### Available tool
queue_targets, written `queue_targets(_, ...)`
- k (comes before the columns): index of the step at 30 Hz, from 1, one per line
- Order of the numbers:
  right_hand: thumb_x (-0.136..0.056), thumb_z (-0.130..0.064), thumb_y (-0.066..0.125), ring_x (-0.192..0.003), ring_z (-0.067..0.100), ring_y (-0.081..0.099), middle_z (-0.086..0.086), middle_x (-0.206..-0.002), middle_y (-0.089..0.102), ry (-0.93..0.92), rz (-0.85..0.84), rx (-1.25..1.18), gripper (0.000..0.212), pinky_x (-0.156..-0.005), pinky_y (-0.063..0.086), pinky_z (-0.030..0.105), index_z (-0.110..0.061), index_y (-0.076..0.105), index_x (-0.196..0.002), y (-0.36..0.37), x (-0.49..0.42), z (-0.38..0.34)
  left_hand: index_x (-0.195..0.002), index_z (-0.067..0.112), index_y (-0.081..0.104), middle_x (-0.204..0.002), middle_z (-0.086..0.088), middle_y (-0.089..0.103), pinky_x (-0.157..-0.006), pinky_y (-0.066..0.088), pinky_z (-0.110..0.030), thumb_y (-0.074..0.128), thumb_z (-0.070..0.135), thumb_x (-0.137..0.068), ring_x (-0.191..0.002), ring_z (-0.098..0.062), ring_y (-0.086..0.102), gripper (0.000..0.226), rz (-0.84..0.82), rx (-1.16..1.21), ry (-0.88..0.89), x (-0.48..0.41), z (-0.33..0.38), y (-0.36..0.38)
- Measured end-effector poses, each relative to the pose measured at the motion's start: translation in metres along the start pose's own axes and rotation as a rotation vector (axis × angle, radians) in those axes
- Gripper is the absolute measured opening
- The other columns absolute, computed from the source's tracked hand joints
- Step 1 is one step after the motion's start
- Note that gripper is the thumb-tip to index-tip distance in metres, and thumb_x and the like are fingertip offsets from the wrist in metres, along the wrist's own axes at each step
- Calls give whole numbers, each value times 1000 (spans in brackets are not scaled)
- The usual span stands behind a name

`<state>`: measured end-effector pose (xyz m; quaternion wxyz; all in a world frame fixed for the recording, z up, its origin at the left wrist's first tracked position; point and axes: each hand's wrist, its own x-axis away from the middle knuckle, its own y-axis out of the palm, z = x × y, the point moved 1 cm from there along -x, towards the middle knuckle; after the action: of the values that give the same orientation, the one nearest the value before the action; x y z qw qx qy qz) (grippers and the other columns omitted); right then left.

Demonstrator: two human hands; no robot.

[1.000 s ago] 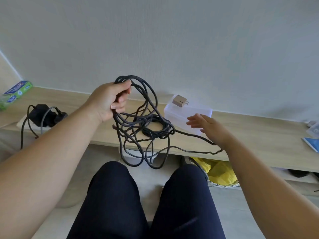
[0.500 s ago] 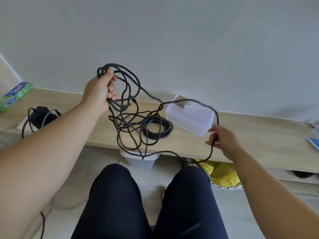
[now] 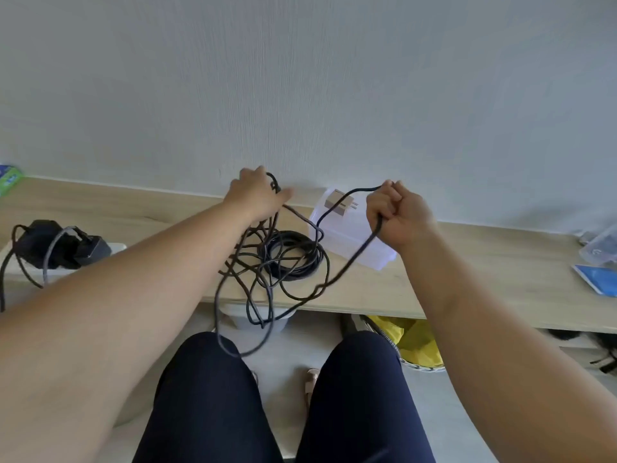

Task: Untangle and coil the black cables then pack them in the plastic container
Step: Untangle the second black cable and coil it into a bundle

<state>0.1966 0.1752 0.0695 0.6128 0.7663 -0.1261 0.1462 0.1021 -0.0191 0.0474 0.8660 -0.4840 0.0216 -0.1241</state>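
A tangled black cable (image 3: 253, 272) hangs in loose loops over the front edge of the wooden shelf (image 3: 467, 282). My left hand (image 3: 255, 195) grips the top of the tangle near the wall. My right hand (image 3: 397, 215) is curled round one strand, which runs from my fist down to the tangle. A neatly coiled black cable (image 3: 293, 255) lies flat on the shelf beneath the loops. The translucent plastic container (image 3: 350, 238) stands lidded behind my right hand, with a small tan plug adapter (image 3: 339, 202) on its lid.
A white power strip (image 3: 66, 269) with black chargers and cords sits at the shelf's left. A blue booklet (image 3: 597, 279) and a clear box lie far right. Below the shelf stand a white tub (image 3: 260, 320) and a basket with a yellow bag (image 3: 414, 342). My knees fill the foreground.
My right hand took hold of a strand and pulled it up and right, in front of the container. My left hand carried the tangle toward the wall; the loops now hang lower.
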Motion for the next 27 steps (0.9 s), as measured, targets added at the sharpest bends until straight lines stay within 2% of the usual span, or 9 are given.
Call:
queue_targets(2, -104, -30, 30, -27, 14, 25, -1, -41, 31, -38, -7, -106, 58, -27, 22, 20, -8, 42, -52, 10, -8, -1, -137, 17, 44, -134, -4, 50, -99, 35, -32, 44, 57, -92, -125, -21, 47, 60, -28, 260, 182, 19, 10, -2)
queue_targets(4, -104, -29, 28, -27, 15, 25, 1, -40, 32, -80, -7, -180, 55, -28, 22, 16, -10, 40, -54, 18, -18, -2, -121, 29, 58, -117, 9, 64, -100, 36, -31, 37, 71, -85, -116, -10, 55, 60, -382, 558, 230, 44, 17, 9)
queue_targets(7, -105, -26, 26, -28, 16, 26, 3, -41, 35, -149, 10, -230, 44, -31, 28, 15, -12, 36, -64, 27, -31, -2, -92, 32, 72, -100, 11, 72, -104, 39, -34, 60, 76, -68, -99, -10, 63, 51, -714, 459, 118, 69, 3, 31)
queue_targets(9, -105, -29, 25, -37, 18, 38, 5, -47, 43, -181, 1, -160, 41, -42, 43, 21, -10, 40, -71, 31, -31, -1, -92, 21, 68, -97, 4, 72, -100, 45, -36, 53, 51, -91, -94, -13, 67, 33, -585, 461, 141, 74, -5, 30)
queue_targets(12, -102, -43, 26, -91, 27, 60, 13, -95, 65, -170, 2, 401, 45, -93, 47, 40, -7, 53, -102, 22, -23, 13, -92, 9, 55, -85, -9, 69, -90, 54, -44, 38, 23, -102, -81, -22, 71, 24, -262, 1006, 27, 77, 2, 6)
queue_targets(14, -101, -41, 32, -111, 26, 54, 10, -122, 57, -80, -59, 826, 38, -99, 41, 40, -14, 49, -119, 3, -12, 29, -92, 9, 51, -84, -10, 69, -85, 56, -41, 34, 20, -103, -83, -26, 71, 23, -136, 1193, 38, 64, 17, -14)
queue_targets(17, -95, -31, 49, -121, 19, 50, 1, -135, 51, 75, -235, 1276, 45, -103, 41, 39, -21, 40, -138, -22, 6, 56, -87, 12, 50, -82, -8, 70, -86, 55, -39, 30, 22, -104, -88, -29, 70, 28, -94, 1386, 130, 51, 43, -39)
queue_targets(21, -94, -23, 57, -114, 13, 53, -7, -126, 53, -32, -216, 1695, 45, -96, 46, 30, -21, 44, -137, -24, 12, 78, -87, 12, 49, -80, -7, 71, -82, 56, -38, 28, 25, -105, -84, -26, 71, 30, -56, 1622, 146, 43, 62, -62)
queue_targets(27, -92, -26, 60, -75, 12, 58, -1, -90, 60, -183, -138, 1746, 25, -80, 56, 30, -13, 61, -114, -6, 2, 81, -94, 9, 53, -93, -10, 70, -81, 55, -39, 32, 27, -104, -89, -26, 69, 30, 1, 1799, 105, 44, 57, -70)
